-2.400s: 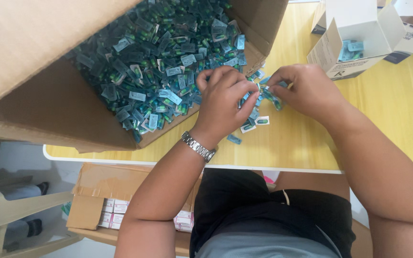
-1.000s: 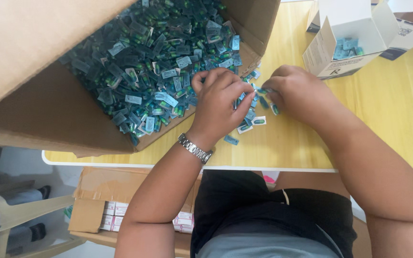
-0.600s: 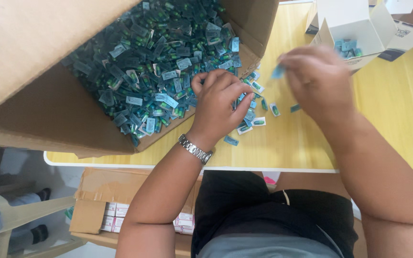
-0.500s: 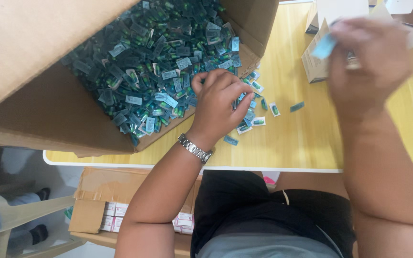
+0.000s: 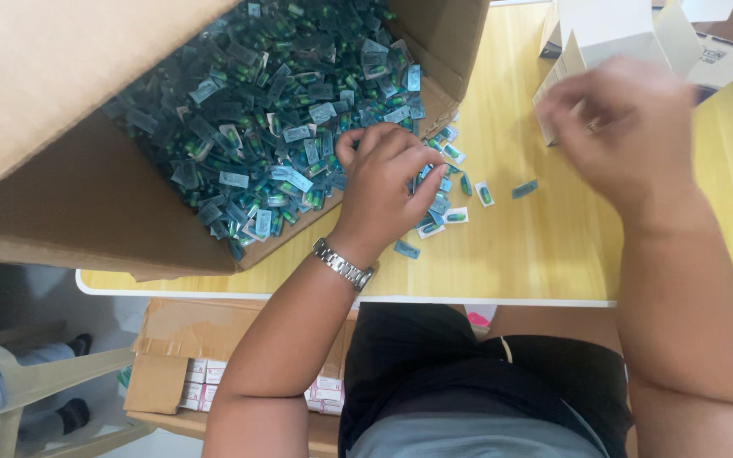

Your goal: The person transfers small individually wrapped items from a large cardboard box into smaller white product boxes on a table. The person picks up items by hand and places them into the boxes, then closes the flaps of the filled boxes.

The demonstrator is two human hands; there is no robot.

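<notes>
Lap and dark shorts (image 5: 502,382) lay nearest the camera, below the counter (image 5: 553,254) edge. Left of the lap, under that edge, a brown carton (image 5: 188,339) held small white-and-pink boxes (image 5: 201,392).

Left hand (image 5: 388,182), with a metal watch (image 5: 343,265) at the wrist, rested on the counter at the mouth of the big tipped cardboard box (image 5: 61,127). Its fingers were curled down over a scatter of small blue-green sachets (image 5: 443,203); whether it pinched one could not be told. A single sachet (image 5: 406,249) lay just below the hand, towards the counter edge. More lay loose just right of the hand, one sachet (image 5: 524,188) a little further off between the two hands.

Right hand (image 5: 625,127) hung above the counter, right of the left hand and well apart from it, blurred. Fingers were bent in loosely; nothing showed plainly in them, so its hold could not be told. It sat in front of the small white carton (image 5: 612,30) and hid that carton's opening.

Heap of sachets (image 5: 273,110) filled the big box, spilling from its open side onto the counter by the left hand.

Beyond the right hand, at the counter's far right, parts of other white cartons (image 5: 723,55) stood beside the small one.

Far left of the lap, on the floor side, part of a pale plastic chair (image 5: 36,382) and a person's leg in a dark shoe (image 5: 69,416).
</notes>
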